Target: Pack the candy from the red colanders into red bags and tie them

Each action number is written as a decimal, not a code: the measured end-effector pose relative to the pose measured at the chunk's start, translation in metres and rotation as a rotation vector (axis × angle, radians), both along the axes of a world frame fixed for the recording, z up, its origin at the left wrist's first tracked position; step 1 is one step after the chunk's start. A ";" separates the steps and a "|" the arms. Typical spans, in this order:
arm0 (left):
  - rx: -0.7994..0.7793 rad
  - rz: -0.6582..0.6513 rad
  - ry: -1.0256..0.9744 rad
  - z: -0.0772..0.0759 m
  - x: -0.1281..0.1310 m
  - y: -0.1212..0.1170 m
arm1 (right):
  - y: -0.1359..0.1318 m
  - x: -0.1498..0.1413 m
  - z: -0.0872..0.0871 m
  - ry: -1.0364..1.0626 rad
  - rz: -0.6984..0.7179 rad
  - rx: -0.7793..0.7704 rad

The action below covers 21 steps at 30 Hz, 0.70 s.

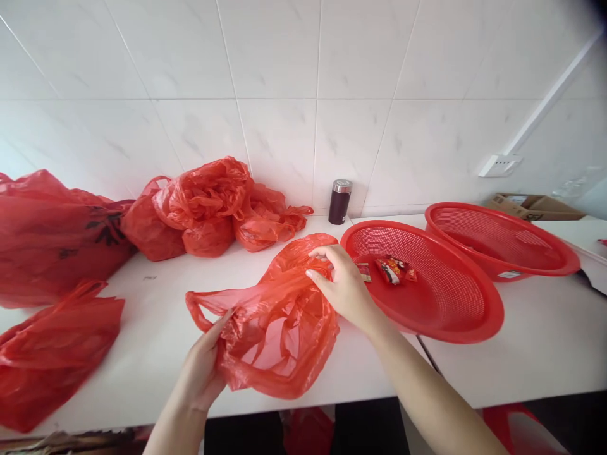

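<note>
A crumpled red plastic bag (279, 316) lies on the white counter (156, 328) in front of me, its mouth partly open. My left hand (205, 366) grips the bag's near left edge, fingers closed on the plastic. My right hand (340, 284) pinches the bag's far right rim, next to a red mesh basket (455, 303). Inside that basket lie a few small snack packets (391, 270).
A second red mesh basket (502, 243) sits behind the first. Several filled red bags (208, 208) are piled against the tiled wall, with more red bags (52, 234) at the left. A dark thermos (340, 202) stands by the wall. A cardboard box (533, 205) is far right.
</note>
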State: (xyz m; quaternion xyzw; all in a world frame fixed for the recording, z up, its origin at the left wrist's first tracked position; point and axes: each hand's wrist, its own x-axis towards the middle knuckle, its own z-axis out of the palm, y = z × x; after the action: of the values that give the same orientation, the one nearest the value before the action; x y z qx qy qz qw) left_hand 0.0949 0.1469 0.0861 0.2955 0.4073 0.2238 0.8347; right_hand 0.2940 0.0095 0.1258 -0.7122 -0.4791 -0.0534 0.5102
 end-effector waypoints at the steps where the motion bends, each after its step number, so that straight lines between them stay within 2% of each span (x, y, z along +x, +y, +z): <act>1: -0.019 0.016 -0.014 0.001 0.001 -0.002 | -0.002 -0.010 0.004 -0.079 0.032 0.037; 3: -0.063 0.002 -0.049 0.000 0.003 -0.005 | -0.006 -0.029 0.006 -0.227 0.156 -0.005; 4: -0.106 -0.017 -0.069 -0.001 0.002 -0.006 | -0.008 -0.036 0.004 -0.303 0.229 -0.100; 7: -0.239 -0.010 -0.127 -0.001 -0.005 -0.001 | -0.016 -0.039 -0.011 -0.512 0.337 -0.606; 9: -0.272 0.043 -0.177 -0.001 -0.012 0.005 | -0.028 -0.030 -0.019 -0.506 0.372 -0.907; 10: -0.274 0.074 -0.194 -0.002 -0.016 0.009 | -0.036 -0.023 -0.019 -0.439 0.413 -0.967; 11: -0.283 0.099 -0.193 -0.004 -0.020 0.012 | -0.045 -0.017 -0.016 -0.340 0.469 -0.957; 13: -0.328 0.106 -0.147 -0.009 -0.026 0.016 | -0.063 -0.001 -0.004 -0.126 0.557 -0.787; 15: -0.368 0.047 -0.090 -0.014 -0.028 0.017 | -0.079 0.022 0.011 0.024 0.483 -0.587; 17: -0.372 -0.031 -0.072 -0.016 -0.027 0.013 | -0.089 0.057 0.019 0.091 0.258 -0.490; 19: -0.347 -0.071 -0.070 -0.016 -0.022 0.006 | -0.094 0.102 0.017 0.145 0.004 -0.555; 21: -0.325 -0.088 -0.065 -0.016 -0.015 -0.002 | -0.096 0.146 0.005 0.257 -0.210 -0.836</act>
State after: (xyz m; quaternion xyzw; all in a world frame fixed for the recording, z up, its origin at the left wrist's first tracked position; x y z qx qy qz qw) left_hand 0.0797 0.1451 0.0706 0.1669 0.3977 0.1277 0.8931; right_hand 0.4404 -0.0868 0.1310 -0.9027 -0.3175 0.1823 0.2261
